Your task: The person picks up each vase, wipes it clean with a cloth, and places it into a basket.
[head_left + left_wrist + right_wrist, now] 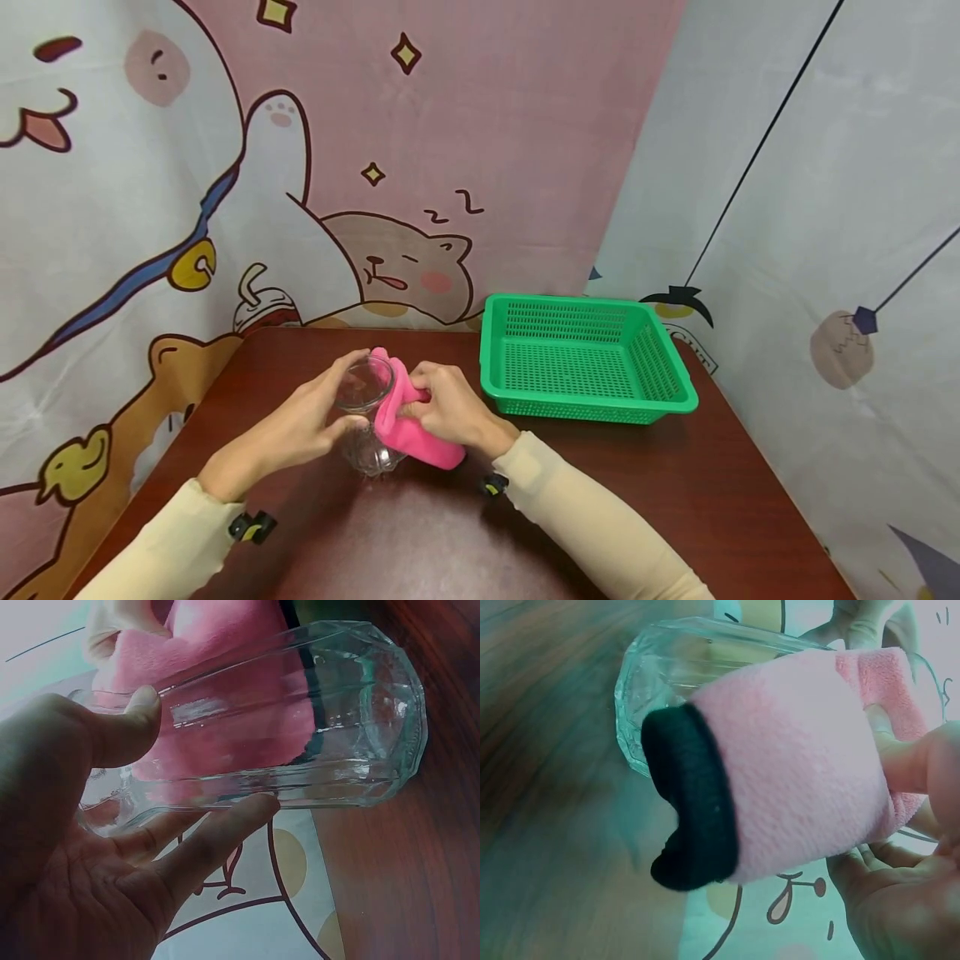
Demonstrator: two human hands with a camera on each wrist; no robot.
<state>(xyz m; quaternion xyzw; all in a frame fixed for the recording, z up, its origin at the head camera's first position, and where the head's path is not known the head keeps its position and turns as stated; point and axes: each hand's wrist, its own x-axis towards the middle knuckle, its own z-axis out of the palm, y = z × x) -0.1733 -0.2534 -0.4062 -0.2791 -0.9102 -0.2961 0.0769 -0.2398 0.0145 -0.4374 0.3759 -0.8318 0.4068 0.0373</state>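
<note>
Gripping a clear glass jar in your left hand, you are pressing your thumb against one side and laying your fingers along the other, close to the rim. The jar is sitting between that thumb and those fingers, its mouth facing up and its faceted base reaching down past your fingertips; I cannot tell whether the base is touching the table below them.

Your right hand is pinching a pink cloth, its thumb pushing into a fold. The cloth is lying against the jar's side, facing your left fingers across the glass, and its dark edging is hanging out below your right fingers.

A green basket is standing on the table, beyond your right fingers and to their right. Behind all your fingertips, a printed sheet is hanging, showing cartoon animals.
</note>
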